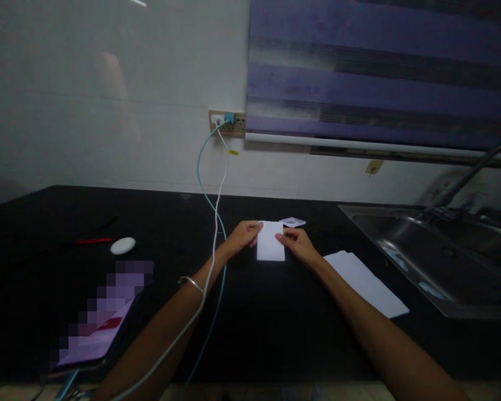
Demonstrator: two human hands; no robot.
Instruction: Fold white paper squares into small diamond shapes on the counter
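Paper [271,245] is mid-view, over the counter [254,328]; we can't tell if its lower edge touches. Our left grip [244,234] pinches the left edge, thumb in front. Our right grip [299,243] pinches the right edge, thumb in front, slightly lower. Folded piece [294,222] lies just beyond it. Sheets [364,280] lie right, near the sink [455,309]. Lit screen [108,334] and white disc [123,245] left.

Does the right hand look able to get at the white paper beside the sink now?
Probably yes: the white paper shows just past the right forearm, nothing visibly resting on it, though the right hand would likely need to release the small white sheet first.
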